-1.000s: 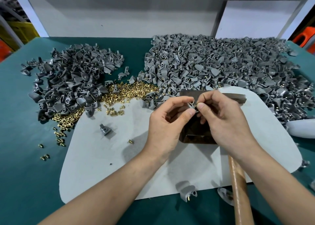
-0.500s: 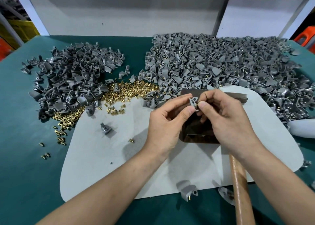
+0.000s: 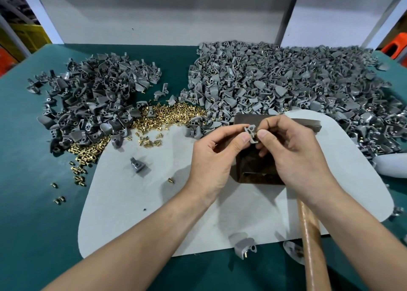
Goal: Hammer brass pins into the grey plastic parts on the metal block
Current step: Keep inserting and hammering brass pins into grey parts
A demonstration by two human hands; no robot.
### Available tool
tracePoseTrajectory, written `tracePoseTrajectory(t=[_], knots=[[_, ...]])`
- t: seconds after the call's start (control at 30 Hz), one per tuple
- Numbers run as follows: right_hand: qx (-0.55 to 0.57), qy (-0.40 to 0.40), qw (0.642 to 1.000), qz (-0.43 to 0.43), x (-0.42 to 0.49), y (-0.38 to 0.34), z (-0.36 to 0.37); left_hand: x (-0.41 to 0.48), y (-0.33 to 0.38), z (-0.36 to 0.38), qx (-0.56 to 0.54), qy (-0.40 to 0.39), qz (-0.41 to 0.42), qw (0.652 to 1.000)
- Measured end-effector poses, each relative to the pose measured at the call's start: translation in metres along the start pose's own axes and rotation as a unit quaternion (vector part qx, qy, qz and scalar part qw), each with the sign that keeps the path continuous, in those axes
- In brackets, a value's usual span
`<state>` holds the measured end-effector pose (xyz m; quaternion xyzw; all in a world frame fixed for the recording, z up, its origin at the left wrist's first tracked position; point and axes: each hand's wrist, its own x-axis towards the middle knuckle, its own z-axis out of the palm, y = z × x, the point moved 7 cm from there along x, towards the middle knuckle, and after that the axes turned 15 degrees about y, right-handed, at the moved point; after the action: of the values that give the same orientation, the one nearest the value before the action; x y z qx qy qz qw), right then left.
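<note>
Both hands meet over the dark metal block (image 3: 253, 171) at the centre of the pale mat. My left hand (image 3: 217, 156) pinches a small grey plastic part (image 3: 251, 133) between thumb and forefinger. My right hand (image 3: 295, 154) pinches the same part from the right side. Whether a brass pin sits between the right fingers is hidden. A hammer's wooden handle (image 3: 312, 244) runs from under my right wrist toward the bottom edge. Loose brass pins (image 3: 167, 114) lie heaped behind the mat's far left corner.
A dark grey pile of parts (image 3: 88, 112) covers the left of the green table. A larger pile with pins fitted (image 3: 286, 81) fills the back right. Single parts lie on the mat (image 3: 137, 165) and at its front edge (image 3: 244, 245). A white rounded object (image 3: 389, 165) sits far right.
Both hands have lifted the grey part slightly and turned it between the fingertips. The hammer handle and block stay where they were.
</note>
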<state>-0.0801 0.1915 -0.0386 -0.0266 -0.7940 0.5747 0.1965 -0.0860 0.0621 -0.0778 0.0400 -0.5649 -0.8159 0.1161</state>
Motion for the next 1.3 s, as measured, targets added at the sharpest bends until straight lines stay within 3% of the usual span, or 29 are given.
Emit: tracePoseTrajectory(t=[0.63,1.3], knots=[[0.023,-0.019,1.000,0.009,-0.0002,0.0006,0.0016,0.0017,-0.0101,0.0010,-0.065,-0.013,-0.084,0.994],[-0.010,0.006,1.000,-0.020,-0.0010,0.0008,0.0004,0.0006,-0.0088,0.0035,-0.062,-0.020,-0.083,0.994]])
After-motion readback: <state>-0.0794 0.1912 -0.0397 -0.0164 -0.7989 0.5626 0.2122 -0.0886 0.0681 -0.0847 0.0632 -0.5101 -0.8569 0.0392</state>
